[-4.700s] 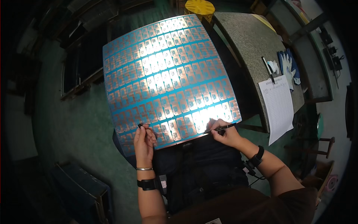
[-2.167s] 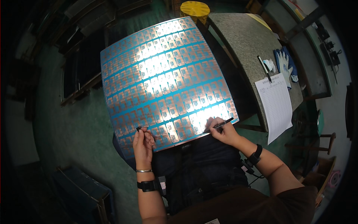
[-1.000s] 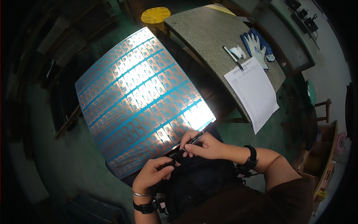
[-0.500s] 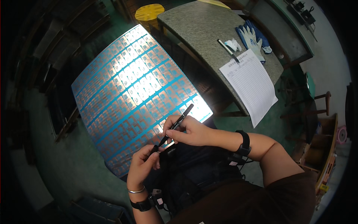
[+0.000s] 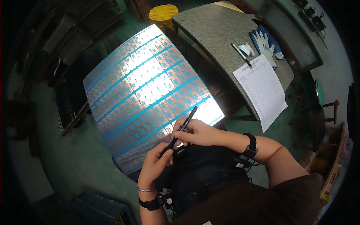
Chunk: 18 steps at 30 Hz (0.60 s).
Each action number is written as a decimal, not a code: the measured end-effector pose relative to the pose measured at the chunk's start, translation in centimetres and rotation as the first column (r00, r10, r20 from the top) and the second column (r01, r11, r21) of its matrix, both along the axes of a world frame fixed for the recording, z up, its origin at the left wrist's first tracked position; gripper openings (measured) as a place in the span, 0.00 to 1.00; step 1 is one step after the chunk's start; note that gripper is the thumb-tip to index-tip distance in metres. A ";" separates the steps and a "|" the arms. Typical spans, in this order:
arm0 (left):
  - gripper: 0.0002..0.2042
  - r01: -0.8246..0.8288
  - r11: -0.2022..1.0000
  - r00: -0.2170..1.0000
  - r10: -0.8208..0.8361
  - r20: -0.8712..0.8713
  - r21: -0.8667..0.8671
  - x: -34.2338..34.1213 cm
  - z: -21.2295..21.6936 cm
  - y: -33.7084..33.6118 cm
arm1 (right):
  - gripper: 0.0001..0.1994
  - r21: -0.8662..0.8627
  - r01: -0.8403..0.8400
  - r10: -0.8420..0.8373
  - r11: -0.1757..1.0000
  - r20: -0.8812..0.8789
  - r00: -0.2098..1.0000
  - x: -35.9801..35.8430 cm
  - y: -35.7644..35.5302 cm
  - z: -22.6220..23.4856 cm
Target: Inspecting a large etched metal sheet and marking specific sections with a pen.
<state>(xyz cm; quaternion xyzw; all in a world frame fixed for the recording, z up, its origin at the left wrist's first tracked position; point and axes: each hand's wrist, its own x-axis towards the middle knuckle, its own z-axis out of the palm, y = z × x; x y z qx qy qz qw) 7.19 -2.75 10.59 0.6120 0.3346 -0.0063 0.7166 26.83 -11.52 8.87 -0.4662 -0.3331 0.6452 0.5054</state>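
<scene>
My right hand (image 5: 198, 132) is closed around a black marker pen (image 5: 189, 118), which slants with its upper end away from me. Its lower end meets the black cap (image 5: 167, 149) pinched in my left hand (image 5: 154, 164). Cap and pen lie in one line and look joined, though fingers partly cover the place. Both hands are over the near edge of a large copper-coloured circuit panel (image 5: 150, 119) with blue strips and rows of repeated patterns. Bright glare covers part of the panel.
To the right, a grey speckled table (image 5: 210, 28) holds a printed paper form (image 5: 262, 88), a whiteboard-type pen (image 5: 240, 53), a crumpled white wad (image 5: 246, 49) and blue-and-white work gloves (image 5: 265, 43). A yellow round stool (image 5: 163, 13) stands behind. Dark racks (image 5: 69, 37) line the left.
The gap between pen and cap has closed as my hands came together. The whole scene has shifted slightly to the right in the picture.
</scene>
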 end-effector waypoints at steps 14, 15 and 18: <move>0.11 -0.039 0.994 0.990 0.052 0.129 -0.104 0.9 -0.1 -0.7 | 0.11 0.077 -0.001 0.002 0.997 -0.013 1.000 -0.9 -0.9 -1.5; 0.15 -0.030 0.999 0.991 0.034 0.131 -0.033 0.5 -0.7 -0.1 | 0.12 0.225 0.161 -0.192 0.961 0.125 0.973 0.0 -0.2 -2.2; 0.14 -0.268 0.955 0.963 0.264 0.047 0.130 -1.0 -2.5 1.8 | 0.16 0.164 0.427 -0.456 0.889 0.401 0.795 6.4 -0.2 0.4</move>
